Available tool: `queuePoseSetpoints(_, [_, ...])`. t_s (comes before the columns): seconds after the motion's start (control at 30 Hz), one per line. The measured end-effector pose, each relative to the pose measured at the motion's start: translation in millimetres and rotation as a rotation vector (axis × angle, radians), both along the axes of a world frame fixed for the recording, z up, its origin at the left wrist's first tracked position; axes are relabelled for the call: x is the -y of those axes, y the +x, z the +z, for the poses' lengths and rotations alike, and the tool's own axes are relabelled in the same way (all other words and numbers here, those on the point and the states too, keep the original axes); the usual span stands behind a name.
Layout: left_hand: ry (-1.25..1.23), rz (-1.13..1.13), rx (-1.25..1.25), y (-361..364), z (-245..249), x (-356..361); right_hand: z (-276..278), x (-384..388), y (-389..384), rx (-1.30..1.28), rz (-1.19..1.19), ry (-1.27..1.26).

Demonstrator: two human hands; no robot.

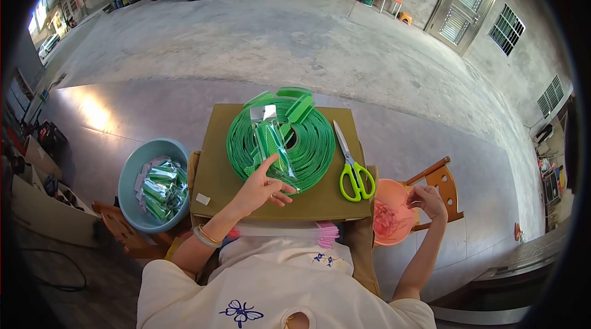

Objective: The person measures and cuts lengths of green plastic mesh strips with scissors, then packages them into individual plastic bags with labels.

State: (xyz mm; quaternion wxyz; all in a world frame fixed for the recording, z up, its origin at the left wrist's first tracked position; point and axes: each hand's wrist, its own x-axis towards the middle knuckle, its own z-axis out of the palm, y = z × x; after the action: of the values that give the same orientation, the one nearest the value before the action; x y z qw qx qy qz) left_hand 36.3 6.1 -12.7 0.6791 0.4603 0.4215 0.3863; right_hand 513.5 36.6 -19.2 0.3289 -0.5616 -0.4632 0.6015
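Resting on the cardboard counter (pixel 221 175) at the centre of the frame, my left hand (pixel 261 188) grasps nothing: the index finger stretches up and touches a clear packet (pixel 271 139), the thumb sticks out to the right, and the other fingers curl loosely under. The packet holds a green strip and lies tilted on top of a big green coil (pixel 311 144) of flat band, which sits on the upper middle of the counter. Two bangles (pixel 206 236) ring my left wrist.

My right hand (pixel 425 198) is well apart from all this, at the right of the frame, with its fingers bent at the far rim of a pink bowl (pixel 383 192). I cannot tell whether it pinches anything. Thin reddish pieces lie inside the bowl, too small to make out.

Just to the right of the coil, green-handled scissors (pixel 352 168) lie shut on the counter, blades pointing up the frame. A small white label (pixel 202 198) lies near the counter's lower left corner. A stack of clear and pink bags (pixel 295 229) pokes out along the counter's near edge, against my shirt.

Left of the counter stands a blue basin (pixel 130 169) holding a heap of filled green packets (pixel 161 188). Behind the pink bowl a wooden chair (pixel 440 178) shows at the right.
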Motion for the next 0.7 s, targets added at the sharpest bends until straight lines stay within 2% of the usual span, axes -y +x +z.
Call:
queuePoseSetpoints(0.1, [0.002, -0.004, 0.005, 0, -2, 0, -44, -3, 14, -0.484, -0.082, 0.041])
queuePoseSetpoints(0.17, [-0.003, -0.003, 0.014, 0, 0, 1, -130, -11, 18, -0.551, -0.241, -0.103])
queuePoseSetpoints(0.33, [0.046, -0.001, 0.000, -2, 7, 0, -136, -4, -11, 1.125, 0.088, -0.114])
queuePoseSetpoints(0.4, [0.045, -0.006, 0.006, 0, 6, 4, -102, -10, -2, 0.886, -0.128, -0.132])
queuePoseSetpoints(0.47, [0.052, -0.003, 0.017, 2, 8, 5, -17, -7, -40, 0.705, -0.193, 0.077])
queuePoseSetpoints(0.53, [0.072, -0.004, 0.011, 3, 13, 5, 31, -9, -68, 0.626, -0.255, 0.250])
queuePoseSetpoints(0.63, [0.067, -0.013, 0.013, 4, 13, 6, 62, -2, -75, 0.257, -0.193, 0.333])
queuePoseSetpoints(0.7, [0.065, -0.014, 0.016, 1, 13, 6, 42, -5, -50, -0.018, -0.133, 0.310])
